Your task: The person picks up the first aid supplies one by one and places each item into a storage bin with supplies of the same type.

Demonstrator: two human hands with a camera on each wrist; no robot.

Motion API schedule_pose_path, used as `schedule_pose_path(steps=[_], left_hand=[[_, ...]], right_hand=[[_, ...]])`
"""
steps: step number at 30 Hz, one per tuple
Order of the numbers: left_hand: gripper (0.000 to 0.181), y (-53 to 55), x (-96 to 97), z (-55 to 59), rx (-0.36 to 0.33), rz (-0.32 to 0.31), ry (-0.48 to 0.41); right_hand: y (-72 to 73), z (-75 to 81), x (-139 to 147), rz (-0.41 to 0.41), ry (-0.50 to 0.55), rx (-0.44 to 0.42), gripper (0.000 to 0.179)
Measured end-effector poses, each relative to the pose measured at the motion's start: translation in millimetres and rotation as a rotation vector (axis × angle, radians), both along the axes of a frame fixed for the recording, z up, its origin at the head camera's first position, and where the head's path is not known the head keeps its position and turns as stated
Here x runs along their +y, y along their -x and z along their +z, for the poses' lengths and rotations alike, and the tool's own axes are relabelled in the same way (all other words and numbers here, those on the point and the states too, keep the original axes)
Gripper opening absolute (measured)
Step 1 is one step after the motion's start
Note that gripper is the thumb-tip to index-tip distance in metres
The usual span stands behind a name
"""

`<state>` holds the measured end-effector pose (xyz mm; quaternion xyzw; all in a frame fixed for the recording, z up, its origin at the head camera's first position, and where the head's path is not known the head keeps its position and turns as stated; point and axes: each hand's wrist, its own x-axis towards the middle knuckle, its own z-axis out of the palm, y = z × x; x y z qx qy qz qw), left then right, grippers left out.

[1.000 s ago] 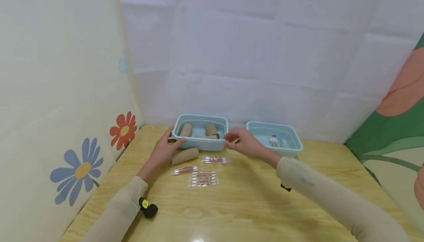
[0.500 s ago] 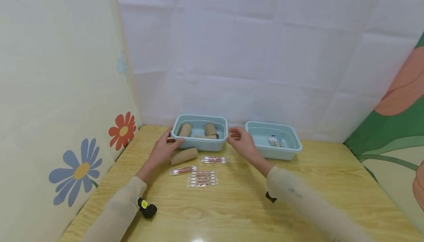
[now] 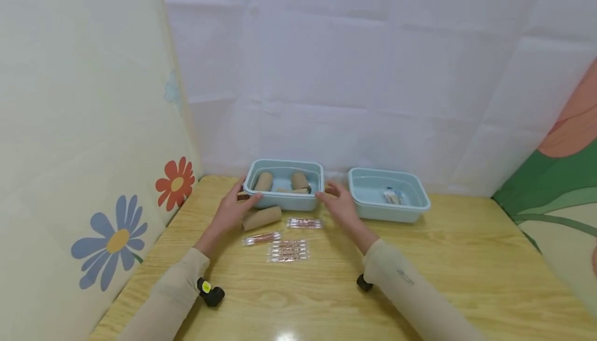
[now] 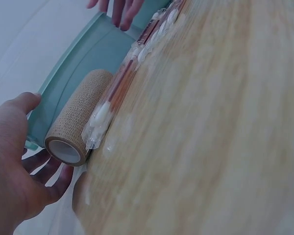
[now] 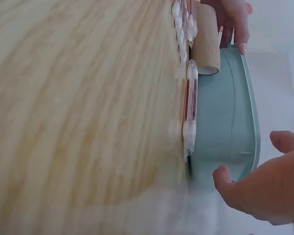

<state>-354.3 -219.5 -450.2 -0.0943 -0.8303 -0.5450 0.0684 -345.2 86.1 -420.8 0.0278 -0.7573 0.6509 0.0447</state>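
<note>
A light blue plastic bin (image 3: 284,203) holds several tan bandage rolls (image 3: 264,181). My left hand (image 3: 229,210) grips its left end, thumb on the rim and fingers around the side. At the bin's right end is my right hand (image 3: 340,205), its fingers loosely spread and the thumb tip right at the front corner. One more bandage roll (image 4: 81,117) lies on the table against the bin's front, close to my left fingers. In front of the bin are wrapped cotton swabs with reddish-brown sticks: a single pack (image 3: 262,238), another pack (image 3: 304,223) and a wider strip (image 3: 288,251).
A second light blue bin (image 3: 389,211) stands to the right, with a small white and blue packet (image 3: 393,196) inside. Both bins are near the white sheet (image 3: 289,71) at the back of the wooden table (image 3: 326,299). A flower-printed panel (image 3: 93,123) borders the left side.
My right forearm has swung left, and the right hand has turned, its fingers now pointing more forward at the bin's right end. The left hand has kept its place on the bin.
</note>
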Motion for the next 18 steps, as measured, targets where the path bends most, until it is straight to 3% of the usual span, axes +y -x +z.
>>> schedule_pose_path(steps=[7,12,18], left_hand=[[0.087,1.9,1.4,-4.1,-0.005,-0.003,-0.027],[0.086,-1.9,4.5,-4.5,-0.013,-0.01,-0.045],[0.087,-3.2,0.9,0.5,-0.019,0.025,-0.044]], right_hand=[[2.6,-13.0,-1.3,0.114,0.229,0.002,0.062],[2.8,-18.7,1.9,0.073,0.259,-0.039,0.057],[7.7,-12.6,0.9,0.051,0.246,-0.097,0.055]])
